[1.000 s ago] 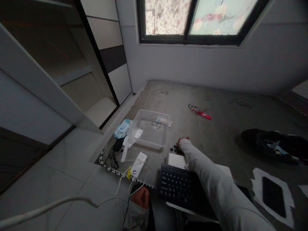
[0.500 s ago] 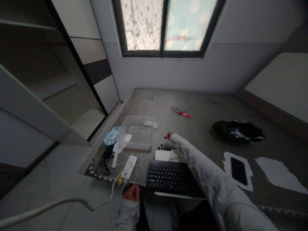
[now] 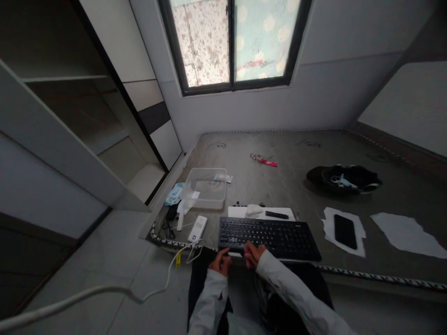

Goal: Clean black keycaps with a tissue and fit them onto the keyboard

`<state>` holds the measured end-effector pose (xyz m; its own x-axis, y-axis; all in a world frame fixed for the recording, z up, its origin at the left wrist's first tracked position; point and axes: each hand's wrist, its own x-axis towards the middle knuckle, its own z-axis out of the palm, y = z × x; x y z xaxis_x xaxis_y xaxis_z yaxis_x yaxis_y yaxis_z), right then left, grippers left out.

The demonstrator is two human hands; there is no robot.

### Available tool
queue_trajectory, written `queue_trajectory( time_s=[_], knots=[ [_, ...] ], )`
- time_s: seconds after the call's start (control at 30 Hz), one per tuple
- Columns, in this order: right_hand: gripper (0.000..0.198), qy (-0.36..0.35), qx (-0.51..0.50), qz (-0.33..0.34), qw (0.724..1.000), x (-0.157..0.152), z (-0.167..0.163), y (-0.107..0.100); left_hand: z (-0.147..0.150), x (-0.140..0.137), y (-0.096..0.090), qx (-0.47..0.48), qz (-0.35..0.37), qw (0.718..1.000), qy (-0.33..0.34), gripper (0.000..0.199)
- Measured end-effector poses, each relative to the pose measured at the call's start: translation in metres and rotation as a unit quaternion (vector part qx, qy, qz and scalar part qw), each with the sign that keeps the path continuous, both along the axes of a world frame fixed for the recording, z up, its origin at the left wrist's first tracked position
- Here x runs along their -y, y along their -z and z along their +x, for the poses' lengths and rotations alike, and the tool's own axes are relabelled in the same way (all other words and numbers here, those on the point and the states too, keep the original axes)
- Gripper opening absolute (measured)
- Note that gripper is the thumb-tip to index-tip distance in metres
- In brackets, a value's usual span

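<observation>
A black keyboard (image 3: 270,235) lies at the front edge of a grey mattress. At that edge, my right hand (image 3: 253,254) is closed in a pinch; the small dark piece at its fingertips looks like a keycap (image 3: 243,254). Just left of it, my left hand (image 3: 220,263) is by the keyboard's front left corner, thumb and index finger apart and nothing visible between them. Behind the keyboard lies a white board or sheet (image 3: 237,212), bearing a crumpled white tissue (image 3: 254,211) and a slim black stick (image 3: 277,215). Several small black keycaps (image 3: 238,204) show along its far edge.
A clear plastic box (image 3: 209,202) stands left, beside a blue-white packet (image 3: 174,194). A white power strip (image 3: 198,228) with its cable lies nearer. To the right are a phone (image 3: 345,231) on white paper and a black cap-like item (image 3: 344,180). A red item (image 3: 265,161) lies farther back.
My right hand has come back from the small keycaps behind the board to the keyboard's front edge, uncovering the black stick. My left hand has moved up and right, its fist loosened.
</observation>
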<state>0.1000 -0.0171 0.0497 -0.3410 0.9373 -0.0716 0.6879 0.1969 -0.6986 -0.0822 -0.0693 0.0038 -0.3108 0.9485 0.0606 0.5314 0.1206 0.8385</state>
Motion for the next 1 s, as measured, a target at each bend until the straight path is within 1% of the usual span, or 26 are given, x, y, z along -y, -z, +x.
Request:
queue_trajectory(
  time_s=[0.07,0.13,0.2,0.3,0.37,0.43,0.47,0.53,0.57,0.63,0.73,0.77,0.8,0.9,0.93,1.0],
  knots=[
    [0.015,-0.044,-0.007,-0.029,0.999,0.028,0.002,0.016,0.022,0.016,0.003,0.072,-0.034,0.996,0.045,0.052],
    [0.013,-0.03,-0.007,-0.056,0.998,0.046,0.007,0.031,0.04,0.031,0.003,0.129,-0.069,0.988,0.048,0.052],
    [0.013,-0.021,0.005,-0.067,0.998,0.056,0.012,0.043,0.051,0.044,0.0,0.175,-0.095,0.979,0.034,0.054],
    [0.014,-0.05,0.024,-0.055,0.997,0.063,0.019,0.05,0.055,0.052,-0.01,0.219,-0.108,0.969,0.03,0.056],
    [0.013,-0.076,0.033,-0.038,0.996,0.059,0.025,0.046,0.052,0.052,-0.017,0.213,-0.101,0.971,0.03,0.053],
    [0.011,-0.091,0.057,-0.007,0.994,0.043,0.032,0.036,0.045,0.05,-0.021,0.195,-0.091,0.976,0.02,0.051],
    [0.01,-0.087,0.079,0.013,0.993,0.03,0.036,0.029,0.041,0.049,-0.023,0.19,-0.087,0.978,0.011,0.051],
    [0.012,-0.053,0.134,0.051,0.988,-0.006,0.046,0.013,0.032,0.047,-0.024,0.188,-0.083,0.979,-0.009,0.053],
    [0.015,-0.013,0.17,0.071,0.983,-0.026,0.051,0.006,0.028,0.047,-0.024,0.188,-0.081,0.979,-0.017,0.055],
    [0.027,0.033,0.196,0.099,0.975,-0.067,0.057,-0.006,0.023,0.049,-0.023,0.186,-0.073,0.979,-0.026,0.057],
    [0.045,0.076,0.229,0.119,0.963,-0.111,0.059,-0.011,0.022,0.054,-0.022,0.18,-0.063,0.981,-0.033,0.055],
    [0.047,0.083,0.237,0.123,0.96,-0.119,0.058,-0.01,0.023,0.055,-0.022,0.178,-0.059,0.982,-0.036,0.054],
    [0.044,0.086,0.244,0.125,0.958,-0.125,0.057,-0.008,0.025,0.058,-0.021,0.178,-0.058,0.982,-0.038,0.053],
    [0.021,0.087,0.255,0.131,0.954,-0.131,0.056,-0.004,0.03,0.064,-0.022,0.194,-0.065,0.978,-0.038,0.053],
    [0.018,0.087,0.257,0.133,0.953,-0.13,0.056,-0.003,0.031,0.066,-0.023,0.201,-0.071,0.976,-0.036,0.054],
    [0.019,0.083,0.26,0.135,0.953,-0.128,0.059,-0.002,0.032,0.07,-0.026,0.205,-0.073,0.975,-0.035,0.053]
  ],
)
